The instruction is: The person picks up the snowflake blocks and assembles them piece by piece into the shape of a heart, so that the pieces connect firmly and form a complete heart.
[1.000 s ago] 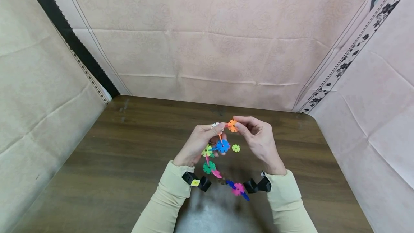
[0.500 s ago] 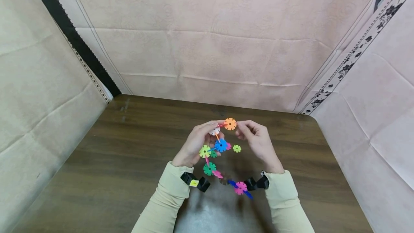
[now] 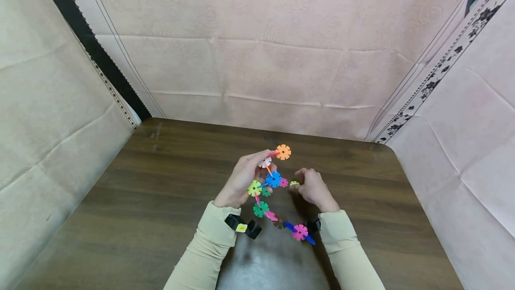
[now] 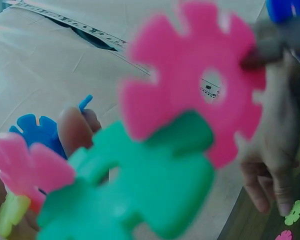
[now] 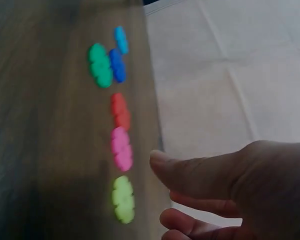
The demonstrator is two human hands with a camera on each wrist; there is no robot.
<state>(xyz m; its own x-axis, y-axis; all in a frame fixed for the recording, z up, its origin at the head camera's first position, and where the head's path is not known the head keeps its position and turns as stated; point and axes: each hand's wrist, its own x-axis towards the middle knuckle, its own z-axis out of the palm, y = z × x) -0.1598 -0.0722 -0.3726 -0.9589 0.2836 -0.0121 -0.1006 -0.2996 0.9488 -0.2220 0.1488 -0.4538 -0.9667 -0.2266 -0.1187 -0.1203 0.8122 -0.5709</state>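
Note:
My left hand (image 3: pixel 241 180) holds a chain of coloured snowflake discs near its upper end, thumb by the white disc (image 3: pixel 265 162). An orange disc (image 3: pixel 283 152) tops the chain; a blue disc (image 3: pixel 273 179), a yellow-green one and a green disc (image 3: pixel 260 209) follow below. The chain's lower end runs through pink and brown discs to a pink disc (image 3: pixel 300 232) between dark blue ones. My right hand (image 3: pixel 315 188) is low over the table, fingertips right at a loose yellow-green disc (image 5: pixel 123 200), thumb apart from the fingers in the right wrist view.
Beyond that disc, a loose pink disc (image 5: pixel 121 148), a red disc (image 5: pixel 120 111), a green disc (image 5: pixel 100 66) and blue ones lie in a rough row on the wooden table (image 3: pixel 181 200). Pale patterned cloth (image 3: pixel 257 71) hangs behind and at both sides.
My right hand has let go of the orange disc and moved down to the loose yellow-green disc. My left hand keeps hold of the chain and has barely shifted.

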